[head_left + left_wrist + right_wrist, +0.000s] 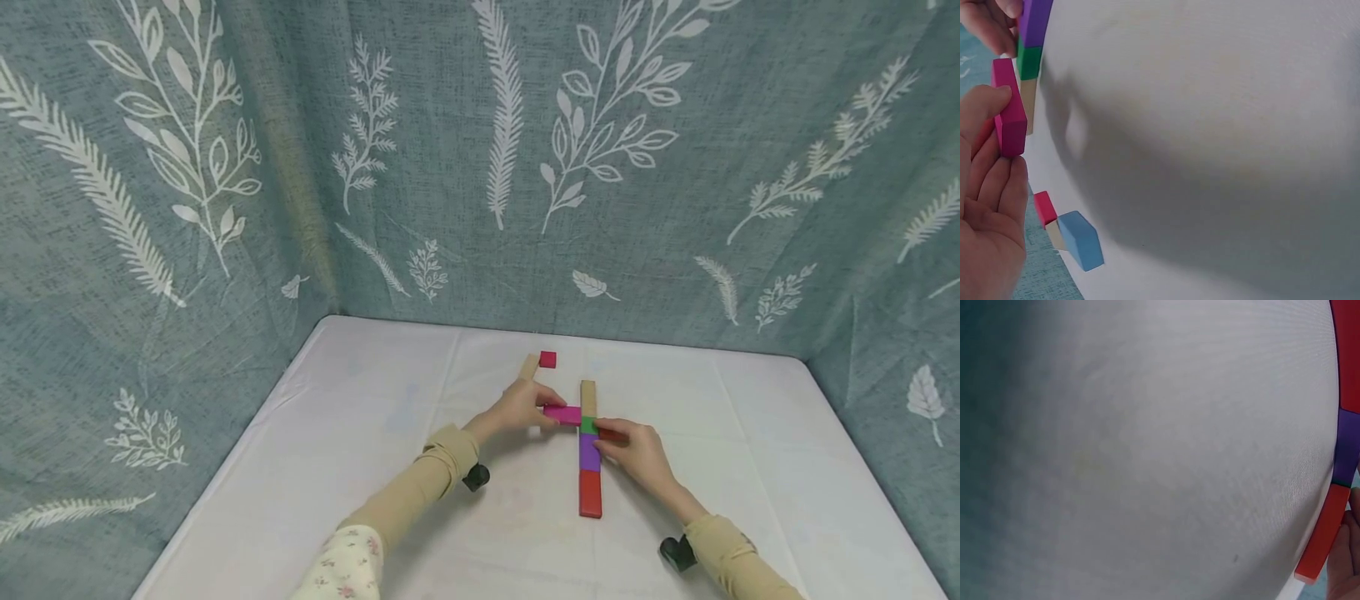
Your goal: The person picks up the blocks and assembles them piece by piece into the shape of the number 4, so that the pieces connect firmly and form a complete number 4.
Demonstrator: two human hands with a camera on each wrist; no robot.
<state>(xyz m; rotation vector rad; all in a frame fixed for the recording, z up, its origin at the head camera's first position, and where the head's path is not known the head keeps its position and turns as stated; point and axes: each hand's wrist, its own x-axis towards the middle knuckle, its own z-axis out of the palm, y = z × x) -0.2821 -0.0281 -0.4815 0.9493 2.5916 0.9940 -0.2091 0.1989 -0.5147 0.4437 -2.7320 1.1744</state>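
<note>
On the white cloth, a line of blocks runs away from me: a red block [590, 494] nearest, then a purple block [589, 452], a small green block [588, 425] and a tan block [588, 398]. My left hand [521, 406] pinches a magenta block [1010, 109] between thumb and fingers, its right end beside the line near the green block. From the other side, my right hand [637, 454] holds another red block [1325, 534] between thumb and fingers, against the line near the green and purple blocks. The fingers partly cover it in the head view.
Beyond my left hand lie a small pinkish-red block [548, 359], a tan block [529, 367] and a blue block [1082, 240], which the hand hides in the head view. A patterned blue-green curtain [465, 167] hangs behind the white-covered table [360, 400].
</note>
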